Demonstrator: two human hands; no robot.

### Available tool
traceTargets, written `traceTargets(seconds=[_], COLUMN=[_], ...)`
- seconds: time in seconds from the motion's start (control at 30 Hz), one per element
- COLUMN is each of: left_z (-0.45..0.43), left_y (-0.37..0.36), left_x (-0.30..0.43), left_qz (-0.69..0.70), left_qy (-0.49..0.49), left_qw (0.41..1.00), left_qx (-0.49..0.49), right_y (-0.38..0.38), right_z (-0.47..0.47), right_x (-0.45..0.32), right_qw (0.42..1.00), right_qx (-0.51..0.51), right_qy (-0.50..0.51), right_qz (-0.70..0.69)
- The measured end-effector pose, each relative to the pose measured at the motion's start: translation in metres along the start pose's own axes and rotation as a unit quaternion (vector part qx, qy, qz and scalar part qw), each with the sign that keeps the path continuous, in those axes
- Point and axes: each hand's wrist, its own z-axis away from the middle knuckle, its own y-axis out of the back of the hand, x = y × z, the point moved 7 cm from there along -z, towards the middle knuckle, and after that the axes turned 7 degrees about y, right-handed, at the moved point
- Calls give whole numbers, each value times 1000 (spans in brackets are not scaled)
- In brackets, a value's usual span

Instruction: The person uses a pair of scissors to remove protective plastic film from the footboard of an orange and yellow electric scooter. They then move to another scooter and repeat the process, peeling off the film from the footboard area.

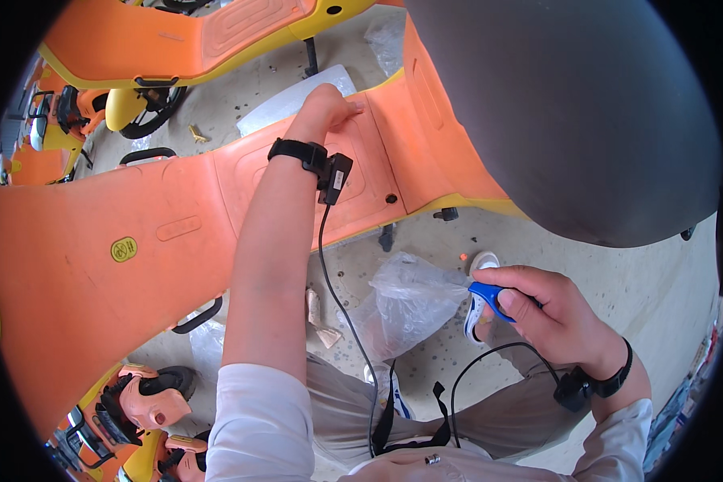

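The orange plastic body of an electric scooter (pixel 175 283) with yellow edges spans the view before me. My left hand (pixel 328 108) rests at the far edge of its ribbed floor panel (pixel 361 175). Its fingers are partly hidden, so I cannot tell whether they hold anything small. A dark round hole (pixel 391 199) shows at the panel's near corner. My right hand (pixel 545 307) is closed around the blue handle of a tool (pixel 487 293), off the scooter's near side. The tool's working end cannot be made out against the plastic behind it.
A large dark grey rounded seat (pixel 578 120) fills the upper right. Clear plastic film (pixel 413 301) lies on the concrete floor by my shoes. Another orange and yellow scooter (pixel 229 36) stands beyond, more at lower left (pixel 150 403). Black cables (pixel 331 265) run from my wrist devices.
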Motion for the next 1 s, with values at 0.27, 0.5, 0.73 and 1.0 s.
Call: traceTargets(seconds=[0.27,0.5,0.73,1.0], left_z=[42,51,49,63], left_y=[11,17,18,25], left_x=[27,7,1,21], left_qz=[18,272,271,184], left_qy=[67,58,44,36], left_qw=[992,943,948,973], left_qx=[-103,-185,-160,-135], right_y=[-3,1,-4,-7], right_z=[-8,-3,-4,-10], right_x=[2,-3,-8,-6], right_qw=[993,999,1000,997], right_qx=[11,23,7,8], right_qy=[-109,-35,24,66], right_qz=[-53,1,20,49])
